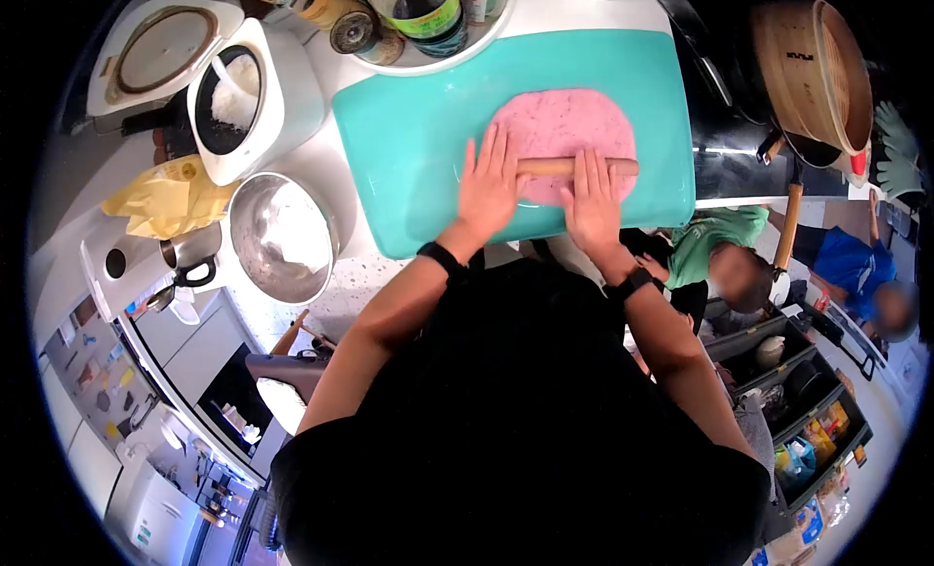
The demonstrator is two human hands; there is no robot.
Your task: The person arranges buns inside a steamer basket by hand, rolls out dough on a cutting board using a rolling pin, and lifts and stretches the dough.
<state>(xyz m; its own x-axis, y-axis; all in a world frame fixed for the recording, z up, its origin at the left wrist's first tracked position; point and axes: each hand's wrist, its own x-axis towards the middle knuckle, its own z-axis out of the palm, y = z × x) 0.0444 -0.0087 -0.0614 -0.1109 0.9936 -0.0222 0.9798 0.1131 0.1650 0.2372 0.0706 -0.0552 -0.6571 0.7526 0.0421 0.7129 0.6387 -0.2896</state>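
Observation:
A flat, rounded sheet of pink dough (564, 118) lies on a turquoise mat (409, 147). Across its lower part rests a wooden rolling pin (555, 166), placed crosswise. My left hand (489, 186) lies over the pin's left end with its fingers stretched forward, the tips near the dough's left edge. Over the pin's right half is my right hand (592, 201), also flat with fingers extended. Neither hand wraps round the pin; both press on it from above. Part of the pin is hidden under the hands.
Left of the mat stand a metal bowl (263, 211) with white powder and an open rice cooker (292, 99) holding rice. Jars (355, 33) sit on a round tray (389, 68) behind. A bamboo steamer (798, 65) is at right. Two people (715, 250) are beyond, near black crates (778, 401).

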